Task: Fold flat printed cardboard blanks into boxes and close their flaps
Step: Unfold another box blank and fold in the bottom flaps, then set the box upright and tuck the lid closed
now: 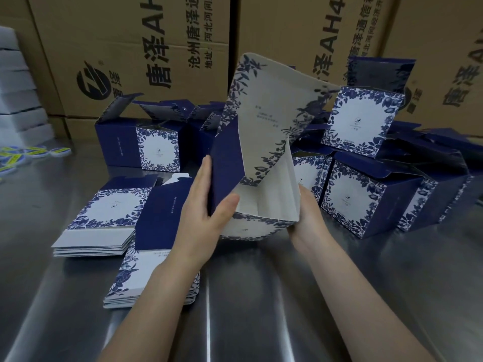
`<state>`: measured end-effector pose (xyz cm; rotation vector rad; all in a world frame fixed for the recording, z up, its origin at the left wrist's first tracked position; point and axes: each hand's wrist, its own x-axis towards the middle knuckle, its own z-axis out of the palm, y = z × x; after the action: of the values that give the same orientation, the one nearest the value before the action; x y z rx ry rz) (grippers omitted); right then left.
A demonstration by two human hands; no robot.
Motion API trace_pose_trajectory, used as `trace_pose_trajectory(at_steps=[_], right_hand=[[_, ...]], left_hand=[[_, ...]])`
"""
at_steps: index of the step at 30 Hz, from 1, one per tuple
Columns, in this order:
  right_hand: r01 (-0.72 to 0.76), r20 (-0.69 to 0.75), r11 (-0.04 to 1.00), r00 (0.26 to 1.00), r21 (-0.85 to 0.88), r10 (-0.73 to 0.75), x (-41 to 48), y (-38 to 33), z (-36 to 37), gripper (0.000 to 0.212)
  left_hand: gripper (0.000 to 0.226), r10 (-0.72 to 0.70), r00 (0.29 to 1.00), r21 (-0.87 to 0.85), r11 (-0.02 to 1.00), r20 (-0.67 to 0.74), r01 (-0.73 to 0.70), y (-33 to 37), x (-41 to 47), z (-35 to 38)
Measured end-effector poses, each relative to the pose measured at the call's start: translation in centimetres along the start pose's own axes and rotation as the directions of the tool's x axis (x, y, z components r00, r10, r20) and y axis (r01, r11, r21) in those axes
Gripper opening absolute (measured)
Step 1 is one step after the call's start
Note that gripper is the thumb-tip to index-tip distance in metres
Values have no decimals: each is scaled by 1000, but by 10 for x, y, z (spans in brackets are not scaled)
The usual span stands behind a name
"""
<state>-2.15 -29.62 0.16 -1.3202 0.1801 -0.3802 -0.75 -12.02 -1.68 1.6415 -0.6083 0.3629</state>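
A half-formed blue and white floral box (264,142) is held above the steel table, its open end toward me and a long white flap standing up. My left hand (206,205) grips its dark blue left wall, thumb inside the opening and fingers flat on the outside. My right hand (307,218) holds the box's lower right corner from underneath; its fingers are mostly hidden behind the card. Two stacks of flat blanks (104,220) (146,259) lie to the left, the nearer one partly under my left forearm.
Several folded boxes with open lids stand behind (146,142) and to the right (371,194), some piled up. Large brown shipping cartons (136,48) wall off the back. White foam pieces (18,87) are stacked at far left, with yellow labelled discs (31,152) beside them on the table (261,309).
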Motion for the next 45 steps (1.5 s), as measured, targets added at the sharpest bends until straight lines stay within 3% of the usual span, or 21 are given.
trace_pose_trajectory(at_steps=[6, 9, 15, 17, 19, 21, 23, 24, 26, 30, 33, 38, 45], right_hand=[[50, 15, 998, 999, 43, -51, -5, -9, 7, 30], [94, 14, 996, 995, 5, -94, -7, -10, 11, 33], [295, -82, 943, 947, -153, -309, -18, -10, 17, 27], [445, -163, 850, 851, -283, -500, -25, -11, 20, 30], [622, -180, 671, 665, -404, -724, -36, -13, 22, 31], [785, -64, 435, 456, -441, -888, -47, -12, 25, 32], [869, 76, 304, 359, -390, -930, -62, -9, 34, 30], [880, 133, 298, 367, -369, -921, -69, -6, 41, 28], [852, 236, 351, 460, -388, -856, -79, 0, 54, 29], [578, 305, 514, 797, -634, -521, -79, 1, 65, 36], [376, 262, 403, 914, -834, -311, -66, -6, 64, 30], [183, 191, 305, 982, -935, -1, -39, -15, 71, 32], [269, 264, 16, 933, -963, 245, 1, -6, 85, 30]], left_hand=[[74, 2, 997, 31, 1000, -79, 0, -3, -1, 0], [76, -36, 991, 12, 999, -127, 38, -2, -1, 2], [69, -105, 972, -12, 994, -212, 105, 0, -2, 8], [76, -108, 969, -20, 994, -222, 107, 2, -3, 10], [83, -118, 966, -31, 993, -230, 114, 1, -3, 11], [81, -136, 962, -32, 991, -238, 132, 0, -2, 12], [76, -149, 957, -24, 989, -248, 148, -1, -3, 14], [71, -152, 956, -14, 988, -250, 153, -1, -4, 15], [61, -165, 957, 2, 985, -240, 170, -3, -6, 15], [67, -162, 955, -25, 987, -250, 161, 1, -11, 19], [69, -170, 945, -67, 985, -278, 157, 2, -12, 24], [69, -163, 941, -77, 986, -298, 146, 0, -15, 28], [66, -162, 932, -88, 986, -326, 140, 2, -17, 29]])
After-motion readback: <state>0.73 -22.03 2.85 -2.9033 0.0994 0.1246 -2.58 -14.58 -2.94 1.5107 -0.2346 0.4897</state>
